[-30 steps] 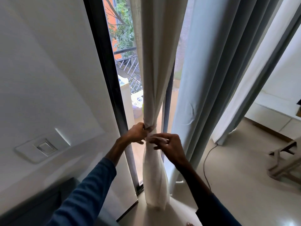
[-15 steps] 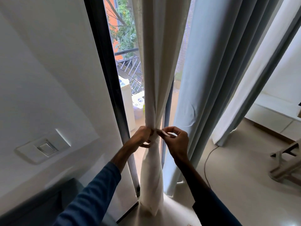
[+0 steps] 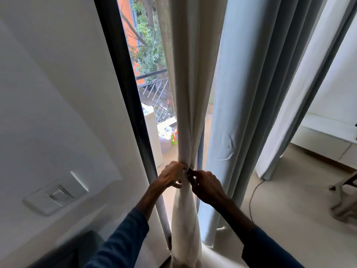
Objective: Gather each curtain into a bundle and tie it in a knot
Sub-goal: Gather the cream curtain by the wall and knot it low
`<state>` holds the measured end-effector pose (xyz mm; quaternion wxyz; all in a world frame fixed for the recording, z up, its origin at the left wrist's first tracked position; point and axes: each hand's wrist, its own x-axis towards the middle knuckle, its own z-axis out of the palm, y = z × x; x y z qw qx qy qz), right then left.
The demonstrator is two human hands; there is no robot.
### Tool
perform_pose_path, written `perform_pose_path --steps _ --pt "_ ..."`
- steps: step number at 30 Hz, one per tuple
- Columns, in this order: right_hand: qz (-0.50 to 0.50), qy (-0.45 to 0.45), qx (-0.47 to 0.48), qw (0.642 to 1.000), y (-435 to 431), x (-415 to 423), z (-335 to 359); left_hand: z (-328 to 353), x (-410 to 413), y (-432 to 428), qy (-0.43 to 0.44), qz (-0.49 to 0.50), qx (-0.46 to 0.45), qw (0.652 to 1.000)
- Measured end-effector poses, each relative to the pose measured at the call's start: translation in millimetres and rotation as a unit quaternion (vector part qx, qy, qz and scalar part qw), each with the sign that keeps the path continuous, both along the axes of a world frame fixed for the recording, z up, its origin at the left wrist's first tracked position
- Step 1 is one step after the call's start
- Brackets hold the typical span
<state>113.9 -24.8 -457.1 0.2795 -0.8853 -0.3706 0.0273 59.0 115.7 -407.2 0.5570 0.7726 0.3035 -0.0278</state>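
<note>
My left hand [image 3: 171, 176] and right hand [image 3: 205, 185] both grip the gathered cream fabric curtain [image 3: 188, 97] at its cinched waist, beside the black window frame [image 3: 125, 89], its tail reaching the floor [image 3: 289, 206].

left of frame: passage is blocked by the white wall [image 3: 48, 93] and the dark door frame [image 3: 123, 93]; a switch plate [image 3: 56, 196] stands proud at lower left.
centre left: a narrow strip is left between door frame and cream curtain [image 3: 185, 93], with a balcony railing [image 3: 154, 93] seen beyond.
centre: the curtain's gathered waist is gripped by the left hand [image 3: 170, 176] and right hand [image 3: 206, 185], set close together.
centre right: the grey-blue curtain [image 3: 241, 113] hangs just beside the right hand.
lower right: open floor [image 3: 289, 200] is crossed by a thin cable [image 3: 253, 194]; a stool frame [image 3: 343, 198] stands at the edge.
</note>
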Motion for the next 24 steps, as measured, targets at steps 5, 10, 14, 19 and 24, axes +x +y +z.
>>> perform_pose_path --steps 5,10,14,19,24 --pt "0.048 -0.028 -0.182 0.982 -2.8 16.2 19.8 -2.4 1.3 -12.5 -0.009 -0.017 -0.014 1.0" --pt "0.016 -0.069 -0.114 0.991 -13.4 20.0 12.7 -1.3 8.5 -15.1 -0.019 0.014 -0.046 0.999" --pt "-0.002 -0.077 0.03 0.997 -21.2 12.3 3.1 -5.7 11.6 -3.1 -0.023 0.022 -0.039 0.999" --pt "0.021 -0.063 -0.033 0.997 -15.9 10.9 1.6 -8.8 14.6 -1.8 -0.029 -0.04 0.016 0.999" --pt "0.023 -0.037 -0.091 0.995 -3.5 28.8 -4.9 -9.0 15.3 -0.2 -0.043 -0.081 0.048 0.995"
